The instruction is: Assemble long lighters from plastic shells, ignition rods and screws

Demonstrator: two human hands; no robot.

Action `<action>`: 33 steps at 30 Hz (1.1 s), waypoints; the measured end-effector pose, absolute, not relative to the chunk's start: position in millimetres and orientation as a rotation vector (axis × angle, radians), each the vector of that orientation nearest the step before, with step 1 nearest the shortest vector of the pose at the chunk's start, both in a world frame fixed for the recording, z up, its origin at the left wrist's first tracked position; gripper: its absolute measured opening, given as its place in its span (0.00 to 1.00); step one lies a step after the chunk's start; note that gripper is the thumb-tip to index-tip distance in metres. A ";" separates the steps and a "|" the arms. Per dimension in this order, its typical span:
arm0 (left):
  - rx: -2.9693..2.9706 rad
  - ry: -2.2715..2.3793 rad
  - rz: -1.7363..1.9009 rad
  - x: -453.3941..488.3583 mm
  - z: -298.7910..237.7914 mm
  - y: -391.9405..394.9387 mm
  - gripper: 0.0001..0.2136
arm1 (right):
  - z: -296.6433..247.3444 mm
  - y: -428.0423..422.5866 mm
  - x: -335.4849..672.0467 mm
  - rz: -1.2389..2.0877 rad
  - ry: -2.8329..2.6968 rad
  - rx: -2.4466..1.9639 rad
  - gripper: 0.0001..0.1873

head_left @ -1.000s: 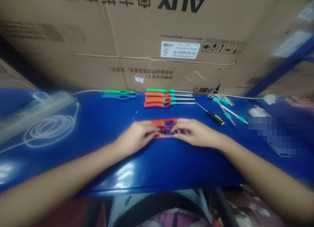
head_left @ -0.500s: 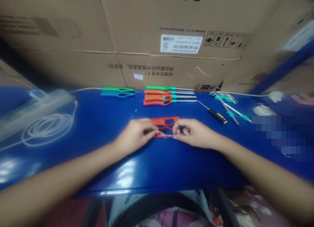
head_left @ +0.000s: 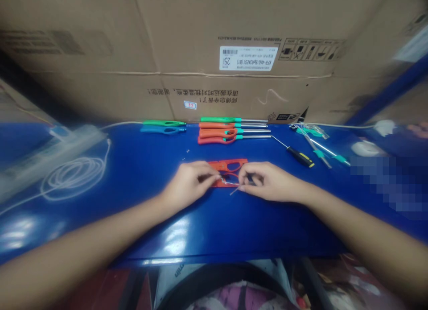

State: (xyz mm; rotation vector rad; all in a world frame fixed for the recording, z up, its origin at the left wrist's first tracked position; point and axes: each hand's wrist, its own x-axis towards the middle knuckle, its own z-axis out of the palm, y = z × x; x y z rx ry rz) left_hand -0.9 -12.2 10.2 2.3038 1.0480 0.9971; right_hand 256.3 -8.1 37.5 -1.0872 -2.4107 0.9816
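Two red-orange lighter casing halves (head_left: 230, 166) lie side by side on the blue table, partly covered by my hands. My left hand (head_left: 198, 179) is closed in a pinch over the left part of the nearer half, on one end of a thin whitish wire (head_left: 229, 182). At the other end, my right hand (head_left: 262, 179) pinches the wire close to the casing's finger loop. A thin pale strip (head_left: 234, 191) pokes out below my right fingertips; its kind is too small to make out.
Several assembled long-nosed lighters (head_left: 217, 134) lie behind my hands. Green and blue casings (head_left: 163, 128) are left of them. A screwdriver (head_left: 301, 157), metal tubes with teal parts (head_left: 321, 151) lie right. A power strip (head_left: 73, 145) and coiled cable (head_left: 75, 176) occupy the left. A cardboard wall (head_left: 187, 47) stands behind.
The thin pale strip now sticks out below my right fingertips. Both hands stay at the casing halves, with the wire between them. The whole view has shifted slightly.
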 end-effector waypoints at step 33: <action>2.691 0.954 0.676 -6.2 15.0 -25.8 0.15 | 34.6 -14.4 253.3 0.538 -2.542 -1.151 0.06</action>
